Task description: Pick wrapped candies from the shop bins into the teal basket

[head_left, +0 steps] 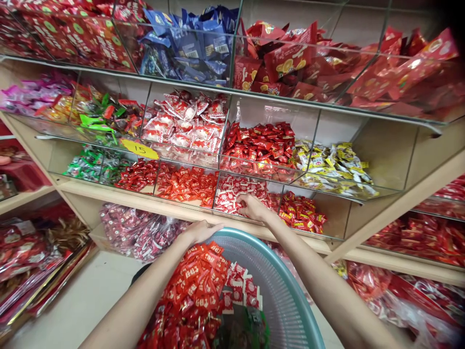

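Observation:
My left hand (199, 231) lies on the far rim of a large teal basket (290, 286), its fingers closed round the edge. Inside the basket are many red wrapped candies (203, 276), some red-and-white ones (241, 288) and a few green-edged packets (254, 325). Beyond the rim, my right hand (251, 207) reaches into a low clear bin of small red-and-white candies (228, 194). Its fingers are curled down at the candies; whether any are between them is hidden.
Wooden shelves hold clear dividers with blue packets (192, 43), red packets (290, 58) and yellow-white candies (334, 162). A yellow tag (140, 148) reads 15. The wooden shelf edge (119, 196) runs beyond the basket; bagged candies (138, 232) sit below.

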`<action>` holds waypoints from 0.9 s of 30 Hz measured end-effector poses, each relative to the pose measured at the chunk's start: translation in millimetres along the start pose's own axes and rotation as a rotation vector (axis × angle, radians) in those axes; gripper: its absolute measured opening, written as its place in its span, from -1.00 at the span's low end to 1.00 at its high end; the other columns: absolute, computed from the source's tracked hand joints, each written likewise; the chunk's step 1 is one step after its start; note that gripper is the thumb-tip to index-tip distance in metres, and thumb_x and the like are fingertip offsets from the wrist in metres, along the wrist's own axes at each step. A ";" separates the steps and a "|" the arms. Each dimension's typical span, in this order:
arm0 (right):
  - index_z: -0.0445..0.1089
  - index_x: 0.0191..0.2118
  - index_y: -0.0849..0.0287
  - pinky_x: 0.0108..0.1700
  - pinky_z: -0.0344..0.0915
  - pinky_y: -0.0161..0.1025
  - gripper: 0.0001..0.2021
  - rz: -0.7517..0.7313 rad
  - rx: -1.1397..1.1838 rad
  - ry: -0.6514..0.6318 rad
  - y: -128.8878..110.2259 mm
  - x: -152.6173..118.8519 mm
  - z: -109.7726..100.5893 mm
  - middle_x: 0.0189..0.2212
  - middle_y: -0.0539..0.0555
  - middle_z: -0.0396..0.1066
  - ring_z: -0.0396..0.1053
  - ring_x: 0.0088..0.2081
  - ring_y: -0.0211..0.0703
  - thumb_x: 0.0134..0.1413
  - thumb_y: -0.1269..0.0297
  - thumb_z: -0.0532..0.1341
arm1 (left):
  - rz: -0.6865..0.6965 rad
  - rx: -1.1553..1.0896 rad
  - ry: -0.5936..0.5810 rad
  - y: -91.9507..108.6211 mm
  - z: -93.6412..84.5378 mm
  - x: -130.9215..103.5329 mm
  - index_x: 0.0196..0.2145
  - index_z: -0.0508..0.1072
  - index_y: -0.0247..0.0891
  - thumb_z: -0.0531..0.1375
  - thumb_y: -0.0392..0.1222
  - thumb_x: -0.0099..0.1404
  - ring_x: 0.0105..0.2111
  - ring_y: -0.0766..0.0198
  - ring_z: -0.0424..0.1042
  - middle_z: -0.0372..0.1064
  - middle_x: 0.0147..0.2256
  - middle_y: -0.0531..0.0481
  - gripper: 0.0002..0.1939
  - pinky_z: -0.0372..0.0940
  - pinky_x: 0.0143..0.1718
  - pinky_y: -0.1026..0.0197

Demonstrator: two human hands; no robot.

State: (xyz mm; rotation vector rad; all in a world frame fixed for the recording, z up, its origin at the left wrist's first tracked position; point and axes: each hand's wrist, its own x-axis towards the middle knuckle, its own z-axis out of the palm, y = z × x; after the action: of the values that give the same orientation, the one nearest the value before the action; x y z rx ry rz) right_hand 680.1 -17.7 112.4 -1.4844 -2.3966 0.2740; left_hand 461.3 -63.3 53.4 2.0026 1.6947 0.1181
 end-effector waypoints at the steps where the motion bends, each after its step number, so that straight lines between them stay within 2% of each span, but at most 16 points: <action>1: 0.34 -0.34 0.21 -0.43 -0.01 -0.40 -0.81 0.000 0.007 0.004 0.2 0.3 1.0 -0.49 -0.05 0.25 0.12 -0.48 -0.34 -0.21 0.40 0.17 | 0.003 -0.001 -0.002 -0.2 0.1 0.3 -0.26 0.51 -0.28 -0.18 0.43 0.02 -0.19 -0.01 0.41 0.46 -0.24 -0.22 -0.20 0.20 -0.20 0.18; 7: 0.30 -0.37 0.22 -0.45 -0.02 -0.41 -0.84 0.007 0.064 0.049 4.1 -1.6 5.1 -0.53 -0.09 0.21 0.11 -0.50 -0.35 -0.21 0.41 0.15 | 0.003 -0.010 -0.002 1.2 -0.8 -1.2 -0.29 0.52 -0.26 -0.17 0.43 0.03 -0.21 0.00 0.42 0.47 -0.27 -0.20 -0.22 0.21 -0.23 0.19; 11: 0.28 -0.35 0.22 -0.45 0.00 -0.41 -0.83 0.022 0.097 0.080 6.6 -6.3 -4.4 -0.55 -0.11 0.18 0.11 -0.51 -0.35 -0.18 0.35 0.16 | 0.012 -0.023 0.005 2.5 -1.6 -3.0 -0.24 0.51 -0.18 -0.16 0.43 0.03 -0.18 0.01 0.41 0.46 -0.23 -0.16 -0.25 0.20 -0.21 0.20; 13: 0.26 -0.33 0.22 -0.45 0.02 -0.41 -0.82 0.014 0.137 0.113 0.9 -13.1 -12.7 -0.55 -0.12 0.17 0.12 -0.50 -0.35 -0.16 0.34 0.16 | 0.020 -0.037 0.008 2.6 -1.2 -2.7 -0.20 0.50 -0.15 -0.15 0.43 0.02 -0.15 0.01 0.39 0.44 -0.18 -0.14 -0.25 0.19 -0.18 0.20; 16: 0.24 -0.29 0.20 -0.44 0.03 -0.41 -0.82 -0.046 0.229 0.134 -20.1 -34.6 -19.7 -0.55 -0.12 0.16 0.12 -0.50 -0.35 -0.12 0.34 0.13 | 0.010 -0.038 0.010 3.2 -0.4 -2.1 -0.19 0.49 -0.17 -0.15 0.44 0.01 -0.17 0.00 0.40 0.43 -0.17 -0.15 -0.23 0.19 -0.19 0.19; 18: 0.25 -0.26 0.18 -0.45 0.03 -0.42 -0.82 -0.105 0.260 0.056 -38.1 -56.1 -14.7 -0.55 -0.12 0.17 0.13 -0.50 -0.35 -0.08 0.35 0.11 | -0.014 -0.028 0.015 4.5 -0.4 -2.9 -0.21 0.50 -0.21 -0.16 0.45 0.00 -0.20 0.00 0.41 0.44 -0.19 -0.18 -0.20 0.21 -0.22 0.19; 21: 0.27 -0.27 0.13 -0.45 0.04 -0.40 -0.82 -0.203 0.221 -0.172 -59.2 -92.0 7.7 -0.51 -0.09 0.26 0.18 -0.48 -0.33 -0.08 0.37 0.10 | -0.027 -0.013 0.022 7.3 -1.8 -5.6 -0.27 0.52 -0.23 -0.18 0.45 0.00 -0.22 0.00 0.42 0.46 -0.24 -0.19 -0.20 0.21 -0.23 0.19; 24: 0.29 -0.29 0.12 -0.40 0.09 -0.37 -0.81 -0.271 0.092 -0.389 -66.9 -120.5 35.1 -0.39 -0.02 0.37 0.27 -0.37 -0.25 -0.13 0.43 0.13 | -0.015 -0.008 0.011 8.6 -3.2 -7.0 -0.28 0.52 -0.21 -0.17 0.44 0.01 -0.20 0.00 0.41 0.47 -0.26 -0.18 -0.22 0.20 -0.21 0.19; 27: 0.31 -0.28 0.14 -0.38 0.12 -0.34 -0.78 -0.256 -0.060 -0.557 -66.2 -135.5 53.4 -0.32 0.04 0.41 0.32 -0.31 -0.17 -0.15 0.47 0.14 | 0.001 -0.006 0.003 7.2 -2.6 -5.4 -0.25 0.52 -0.20 -0.18 0.43 0.03 -0.17 0.00 0.40 0.46 -0.23 -0.18 -0.22 0.20 -0.19 0.18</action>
State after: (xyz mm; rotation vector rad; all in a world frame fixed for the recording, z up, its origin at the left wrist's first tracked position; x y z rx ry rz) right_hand 662.1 -168.6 62.1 -1.2186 -3.0168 0.6282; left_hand 465.7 -68.2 60.1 1.9996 1.6938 0.1262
